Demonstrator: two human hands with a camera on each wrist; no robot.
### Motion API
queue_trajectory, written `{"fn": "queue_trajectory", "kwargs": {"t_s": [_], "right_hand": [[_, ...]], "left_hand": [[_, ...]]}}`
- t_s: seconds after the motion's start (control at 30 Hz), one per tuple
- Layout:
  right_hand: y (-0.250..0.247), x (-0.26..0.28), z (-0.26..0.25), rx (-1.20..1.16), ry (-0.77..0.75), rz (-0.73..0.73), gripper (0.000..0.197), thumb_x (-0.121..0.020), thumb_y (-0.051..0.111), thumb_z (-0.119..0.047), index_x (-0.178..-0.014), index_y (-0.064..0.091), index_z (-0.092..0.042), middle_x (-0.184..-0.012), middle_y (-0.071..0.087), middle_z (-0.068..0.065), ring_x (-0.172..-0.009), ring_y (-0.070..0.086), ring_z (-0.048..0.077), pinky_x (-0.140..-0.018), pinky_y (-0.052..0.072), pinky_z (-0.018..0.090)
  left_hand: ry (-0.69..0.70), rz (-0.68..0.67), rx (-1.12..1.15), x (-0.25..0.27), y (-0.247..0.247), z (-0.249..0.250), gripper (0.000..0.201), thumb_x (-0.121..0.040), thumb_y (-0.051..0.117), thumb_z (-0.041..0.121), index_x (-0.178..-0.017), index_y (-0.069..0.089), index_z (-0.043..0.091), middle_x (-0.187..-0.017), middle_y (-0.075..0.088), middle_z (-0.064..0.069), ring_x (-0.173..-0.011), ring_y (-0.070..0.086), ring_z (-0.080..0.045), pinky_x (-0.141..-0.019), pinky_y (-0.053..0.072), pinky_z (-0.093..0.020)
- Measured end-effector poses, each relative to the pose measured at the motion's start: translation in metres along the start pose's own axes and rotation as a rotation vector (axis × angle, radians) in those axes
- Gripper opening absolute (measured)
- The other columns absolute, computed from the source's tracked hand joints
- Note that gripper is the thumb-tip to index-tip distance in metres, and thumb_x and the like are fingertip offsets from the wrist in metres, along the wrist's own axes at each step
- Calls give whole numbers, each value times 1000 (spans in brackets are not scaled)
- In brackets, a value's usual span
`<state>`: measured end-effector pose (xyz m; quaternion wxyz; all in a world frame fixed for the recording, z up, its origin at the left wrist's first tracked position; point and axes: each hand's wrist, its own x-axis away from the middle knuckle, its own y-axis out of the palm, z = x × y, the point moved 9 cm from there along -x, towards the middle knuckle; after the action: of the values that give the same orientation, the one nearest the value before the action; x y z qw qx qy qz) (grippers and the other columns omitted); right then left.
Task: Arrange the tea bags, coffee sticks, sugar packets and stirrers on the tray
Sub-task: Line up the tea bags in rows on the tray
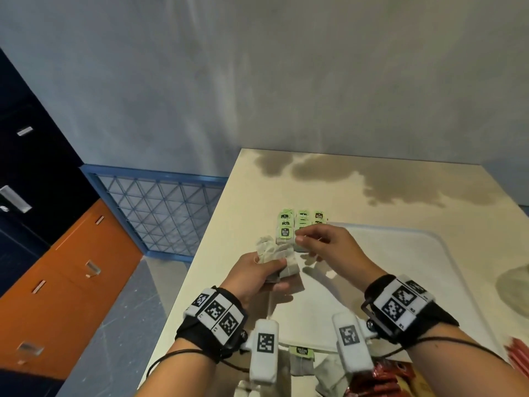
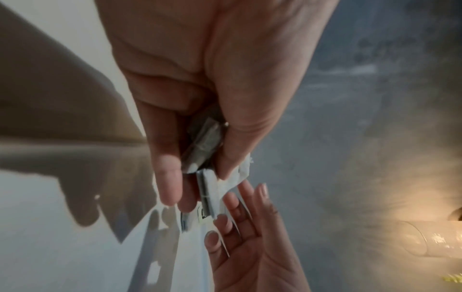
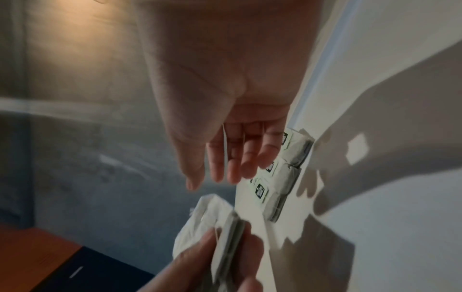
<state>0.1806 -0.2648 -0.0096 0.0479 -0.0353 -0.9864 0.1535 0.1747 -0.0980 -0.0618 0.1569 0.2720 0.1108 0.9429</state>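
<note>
My left hand (image 1: 272, 267) grips a bunch of grey-white tea bags (image 1: 276, 253) above the near-left part of the white tray (image 1: 415, 253). In the left wrist view the fingers (image 2: 167, 177) and thumb clamp the stacked tea bags (image 2: 206, 144). My right hand (image 1: 312, 242) hovers just beyond, fingers loosely straight, with thin white tea-bag strings running across its fingers (image 3: 225, 150). Rows of tea bags with green tags (image 1: 300, 222) lie at the tray's far-left corner; these laid tea bags (image 3: 282, 177) sit just beside the right fingertips.
More loose tea bags (image 1: 302, 359) and red coffee sticks (image 1: 372, 379) lie near the table's front edge, with more red sticks (image 1: 518, 353) at the right. A blue wire crate (image 1: 160, 207) and orange and dark cabinets (image 1: 71, 267) stand left of the table.
</note>
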Motion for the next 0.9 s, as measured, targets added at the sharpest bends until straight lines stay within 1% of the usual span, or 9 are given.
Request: {"fn": "queue_trajectory", "kwargs": {"t_s": [0.07,0.2,0.3,0.4,0.53,0.63,0.77,0.83,0.9], "right_hand": [[9,13,-2,22,-22,-59,14,-85,75,-24,-98,75,-18,-88,73,8,-66,64,9,-63,50,21],[5,32,-3,35,-51,-39,9,-84,75,-18,-82,71,-10,-74,68,3,-65,59,10,-65,47,24],[-10,46,-7,0,-40,40,12,-86,74,-17,-78,67,-10,-70,66,3,-62,59,13,-62,49,28],[-22,56,-6,3,-28,137,15,-86,72,-15,-75,64,-10,-70,68,6,-61,62,16,-65,55,38],[-23,69,-6,73,-35,178,18,-87,69,-16,-77,58,-5,-69,70,11,-64,68,26,-67,56,41],[-18,76,-8,62,-37,169,16,-88,67,-14,-78,58,-5,-70,70,10,-63,68,21,-63,57,36],[-14,80,-15,32,-43,132,12,-91,67,-19,-81,65,-12,-77,71,7,-66,67,19,-61,56,26],[-17,79,-17,11,-42,111,11,-92,65,-19,-84,68,-12,-77,72,9,-69,68,26,-64,58,31],[-27,76,-16,34,-52,153,7,-91,66,-18,-86,68,-14,-78,71,5,-68,67,23,-65,56,35]], "left_hand": [[19,-17,-52,6,8,-1,20,-90,66,6,-109,68,3,-98,74,-21,-83,71,-34,-61,60,-36],[58,-23,-117,18,18,-1,23,-88,68,6,-111,68,4,-100,74,-18,-88,72,-32,-77,61,-39],[150,80,-173,30,15,9,15,-88,68,3,-103,70,3,-92,75,-18,-81,72,-30,-72,61,-37],[273,194,-215,40,13,19,8,-86,68,0,-92,71,5,-80,72,-14,-71,70,-25,-66,60,-33],[336,178,-296,49,35,16,10,-85,71,6,-93,74,11,-81,75,-10,-77,73,-24,-68,60,-34],[379,170,-384,51,48,15,6,-83,75,14,-88,76,18,-83,76,-10,-82,74,-25,-75,61,-40],[394,167,-443,55,57,17,5,-80,77,17,-79,74,20,-79,74,-10,-76,73,-25,-72,62,-38],[379,166,-438,53,56,19,12,-84,73,11,-79,72,21,-79,74,-10,-76,73,-24,-72,62,-37],[324,152,-380,49,53,17,8,-87,69,8,-87,72,15,-84,74,-14,-76,74,-25,-71,61,-35]]}}
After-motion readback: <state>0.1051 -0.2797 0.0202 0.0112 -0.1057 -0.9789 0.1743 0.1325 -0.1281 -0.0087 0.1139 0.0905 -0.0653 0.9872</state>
